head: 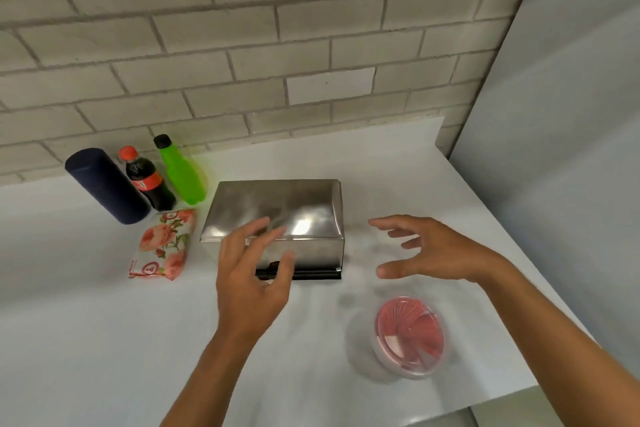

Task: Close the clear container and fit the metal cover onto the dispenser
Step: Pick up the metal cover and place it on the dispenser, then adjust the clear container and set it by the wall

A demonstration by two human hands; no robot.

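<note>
We hold both hands spread wide and empty. Our left hand [251, 274] hovers before the near face of the metal cover [277, 218], which already sits over the dispenser's black base [313, 274], so we judge the fit done or nearly so. Our right hand [436, 250] hangs beside the cover's right end, apart from it. Nearer us, below that hand, the clear container [410, 336] stands with its lid seemingly on.
</note>
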